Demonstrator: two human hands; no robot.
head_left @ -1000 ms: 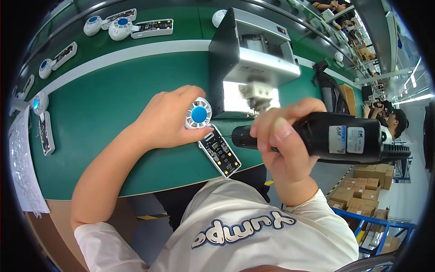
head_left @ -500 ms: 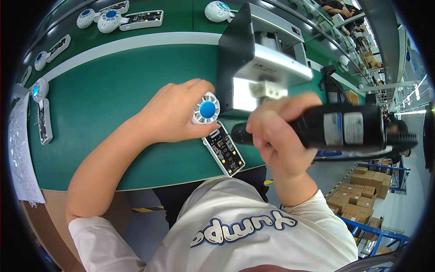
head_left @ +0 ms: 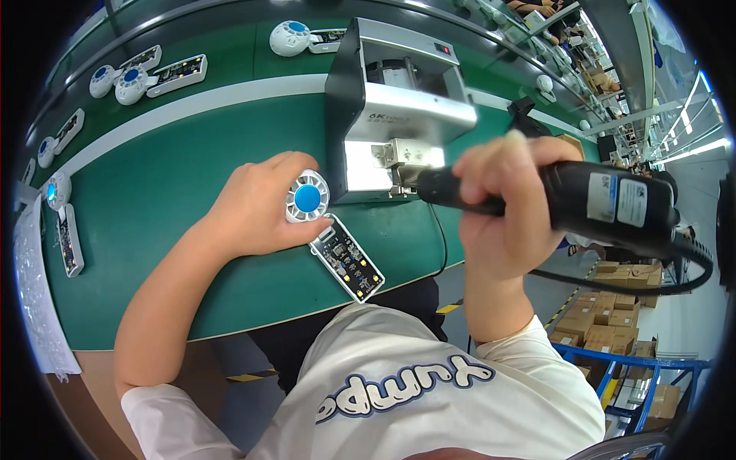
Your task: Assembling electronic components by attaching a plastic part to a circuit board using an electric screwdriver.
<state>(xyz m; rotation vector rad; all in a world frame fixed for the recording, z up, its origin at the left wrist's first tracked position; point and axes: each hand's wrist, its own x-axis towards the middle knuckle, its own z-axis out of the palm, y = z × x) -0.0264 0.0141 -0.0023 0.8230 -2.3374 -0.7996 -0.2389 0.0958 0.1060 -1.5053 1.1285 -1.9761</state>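
My left hand (head_left: 261, 205) is closed round a white, round, slotted head with a blue centre (head_left: 307, 198). Joined to that head is a white rectangular case with an exposed black circuit board (head_left: 350, 261), lying toward the table's near edge. My right hand (head_left: 506, 207) grips a black electric screwdriver (head_left: 567, 201), held nearly level with its cable trailing at the right. The screwdriver's front end is at the metal outlet of a grey screw feeder (head_left: 414, 107); whether it touches cannot be told, and the bit is hidden.
More white units with blue centres (head_left: 131, 86) lie on the green strip behind the white line and at the table's left (head_left: 69, 238). Clear plastic wrap (head_left: 46, 299) hangs over the left edge. A black cable (head_left: 443, 238) runs beside the feeder. Cardboard boxes (head_left: 613, 307) stand beyond.
The screwdriver has moved from beside the circuit board to the feeder's outlet. My left hand still holds the round head. The whole view has shifted, with the table things appearing farther left.
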